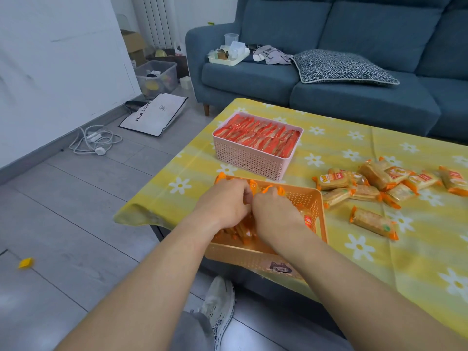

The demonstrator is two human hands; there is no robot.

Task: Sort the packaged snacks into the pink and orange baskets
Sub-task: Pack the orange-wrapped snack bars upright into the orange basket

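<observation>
Inside the orange basket [321,216], packets [244,230] are gripped by the left hand [222,202] and the right hand [277,215]. Loose snacks [372,221] are scattered on the table [329,138] to the right, nearer the right hand, their long axes mixed.

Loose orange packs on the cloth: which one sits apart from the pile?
The lone pack right of the orange basket, nearer the camera; the other packs bunch together farther back.

A home living room. A blue sofa [329,79] with a cushion [342,67] stands behind a low table [417,249] under a flowered yellow cloth.
</observation>
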